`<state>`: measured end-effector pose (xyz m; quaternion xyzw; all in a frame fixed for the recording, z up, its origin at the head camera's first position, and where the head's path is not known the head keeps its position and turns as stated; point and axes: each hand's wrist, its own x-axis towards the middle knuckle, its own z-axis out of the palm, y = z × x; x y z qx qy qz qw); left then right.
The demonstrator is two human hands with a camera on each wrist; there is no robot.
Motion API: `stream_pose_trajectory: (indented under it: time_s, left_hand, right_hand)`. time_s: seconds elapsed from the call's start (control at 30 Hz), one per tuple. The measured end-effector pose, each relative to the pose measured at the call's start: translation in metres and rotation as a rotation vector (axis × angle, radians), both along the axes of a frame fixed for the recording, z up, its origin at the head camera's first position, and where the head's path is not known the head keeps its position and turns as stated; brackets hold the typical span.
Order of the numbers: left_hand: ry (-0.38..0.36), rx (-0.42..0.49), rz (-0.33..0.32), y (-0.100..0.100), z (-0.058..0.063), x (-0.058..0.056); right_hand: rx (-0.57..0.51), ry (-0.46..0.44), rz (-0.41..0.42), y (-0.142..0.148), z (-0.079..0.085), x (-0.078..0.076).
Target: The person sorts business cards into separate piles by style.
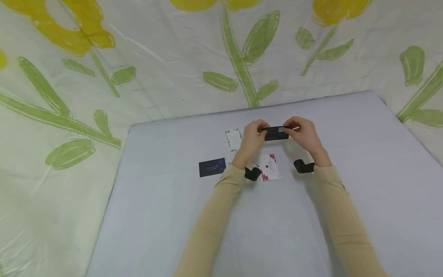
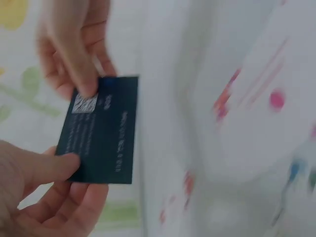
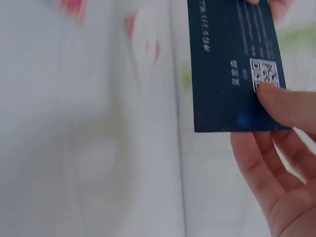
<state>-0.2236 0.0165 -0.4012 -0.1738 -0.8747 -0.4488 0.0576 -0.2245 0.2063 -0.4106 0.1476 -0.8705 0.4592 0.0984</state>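
A dark blue business card (image 1: 275, 133) with pale print and a QR code is held up above the far part of the table. My left hand (image 1: 254, 135) pinches one end between thumb and fingers, as the left wrist view shows of the same card (image 2: 111, 133). At the other end my right hand (image 1: 303, 134) pinches it too, its thumb lying at the QR code of the card (image 3: 222, 64) in the right wrist view. Below the hands lie a white card with red flowers (image 1: 271, 169) and, further left, a white card with a leafy border (image 1: 233, 140).
Another dark blue card (image 1: 212, 167) lies left of my left forearm. Something patterned (image 1: 343, 187) shows partly beside the right sleeve. Black wrist devices (image 1: 252, 174) sit at both wrists. The pale table (image 1: 166, 200) ends at a flower-painted curtain (image 1: 173, 84).
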Motion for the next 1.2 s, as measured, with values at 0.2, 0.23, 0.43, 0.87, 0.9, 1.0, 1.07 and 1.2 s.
stream_pose_trajectory:
  time_s: [0.2, 0.23, 0.43, 0.87, 0.9, 1.0, 1.07, 1.2]
  left_hand:
    - [0.010, 0.044, 0.041, -0.061, 0.011, 0.006]
    - [-0.001, 0.042, 0.063, -0.072, 0.011, 0.010]
    - [-0.051, 0.042, 0.180, -0.125, -0.001, 0.034]
    - [-0.175, -0.007, 0.285, -0.187, -0.026, 0.069]
    - [-0.179, -0.015, 0.289, -0.188, -0.027, 0.069]
    - [-0.195, -0.045, 0.297, -0.190, -0.031, 0.071]
    - [-0.210, -0.058, 0.302, -0.190, -0.032, 0.071]
    - [-0.217, -0.092, 0.310, -0.187, -0.033, 0.072]
  right_hand:
    - [-0.194, -0.106, 0.024, -0.054, 0.001, 0.006]
    - [-0.219, -0.125, 0.034, -0.064, 0.000, 0.007]
    - [-0.250, -0.178, 0.080, -0.121, -0.014, 0.015]
    - [-0.038, -0.258, 0.207, -0.183, -0.028, 0.030]
    - [-0.024, -0.260, 0.213, -0.184, -0.029, 0.030]
    - [0.023, -0.249, 0.220, -0.189, -0.030, 0.031]
    - [0.067, -0.221, 0.229, -0.191, -0.031, 0.032]
    - [0.165, -0.187, 0.240, -0.194, -0.031, 0.034]
